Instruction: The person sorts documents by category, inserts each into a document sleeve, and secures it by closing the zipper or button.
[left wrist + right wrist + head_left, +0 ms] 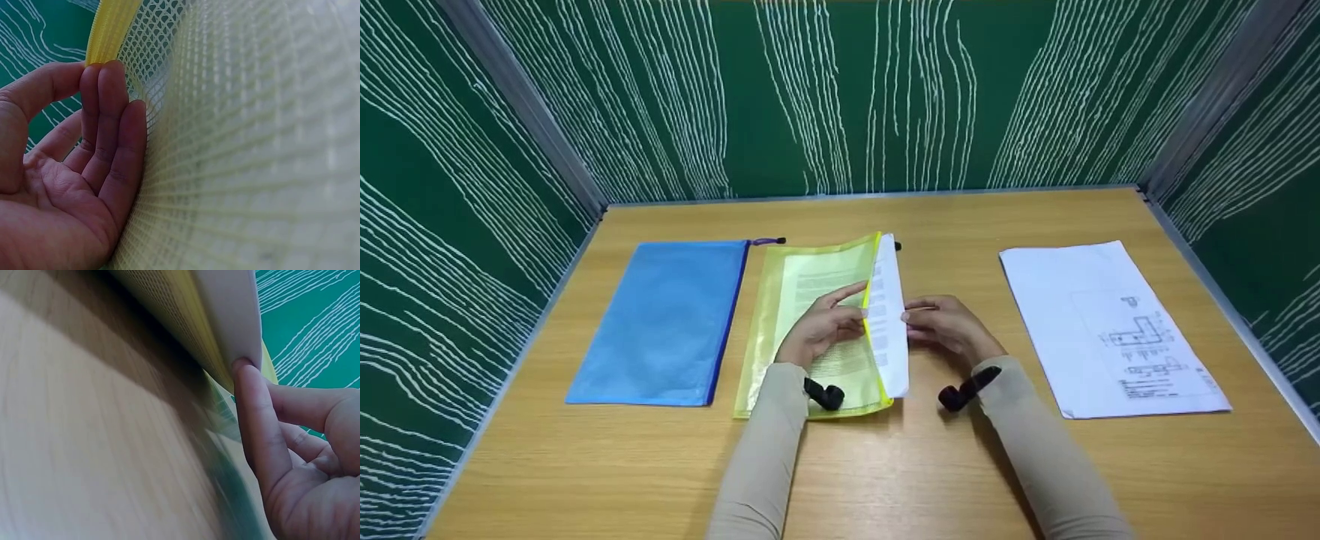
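Note:
A translucent yellow mesh zip pouch [757, 352] stands in the middle of the table, its zip side lifted and its mouth facing right. Printed white sheets [891, 345] lie mostly within it and show through the mesh; a strip of them sticks out past the zip. My left hand [826, 324] pinches the yellow zip edge [112, 31] between thumb and fingers, the backs of the fingers along the mesh. With thumb and fingertips, my right hand [951, 327] pinches the outer edge of the sheets, as the right wrist view shows closely.
To the left lies a blue zip pouch [660, 322] with a purple zip and pull cord. A stack of white paper [1065, 322] with a technical drawing lies at the right. Green panels [855, 97] with white wavy lines enclose the wooden table [870, 480] at back and sides.

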### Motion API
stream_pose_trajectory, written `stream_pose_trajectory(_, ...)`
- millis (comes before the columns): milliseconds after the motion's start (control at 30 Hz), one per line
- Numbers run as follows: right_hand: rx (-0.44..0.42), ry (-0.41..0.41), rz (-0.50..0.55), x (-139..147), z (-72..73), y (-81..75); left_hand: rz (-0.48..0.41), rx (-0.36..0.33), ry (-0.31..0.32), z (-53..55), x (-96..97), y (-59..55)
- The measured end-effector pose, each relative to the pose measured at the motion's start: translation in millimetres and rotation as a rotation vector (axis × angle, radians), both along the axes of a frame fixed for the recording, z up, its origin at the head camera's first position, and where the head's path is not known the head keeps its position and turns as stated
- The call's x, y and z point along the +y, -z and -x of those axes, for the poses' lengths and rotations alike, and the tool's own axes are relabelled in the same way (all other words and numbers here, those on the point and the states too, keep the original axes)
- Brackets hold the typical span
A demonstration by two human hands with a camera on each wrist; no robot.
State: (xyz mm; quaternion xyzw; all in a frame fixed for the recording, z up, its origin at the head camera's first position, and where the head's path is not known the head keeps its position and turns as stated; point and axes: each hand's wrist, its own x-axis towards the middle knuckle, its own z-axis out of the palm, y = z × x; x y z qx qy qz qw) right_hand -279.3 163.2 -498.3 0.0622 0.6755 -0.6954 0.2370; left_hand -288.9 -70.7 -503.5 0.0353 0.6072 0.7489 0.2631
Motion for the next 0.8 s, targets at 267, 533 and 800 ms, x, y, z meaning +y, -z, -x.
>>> stream_pose_trajectory(267,0.024,-0.018,0.04,-6.5,-0.4,-1.6,-0.007,-0.018,-0.007,0.5,1.3,-1.6)
stream_pose_trajectory(533,-0.005,-0.007,0.026,-13.0,2.1,-1.0,-0.018,-0.016,-0.004,1.3,1.9,-1.6)
stream_pose_trajectory(800,0.01,-0.002,0.037,-18.4,1.9,-0.1,-0.02,-0.019,0.006,1.5,2.8,-1.0)
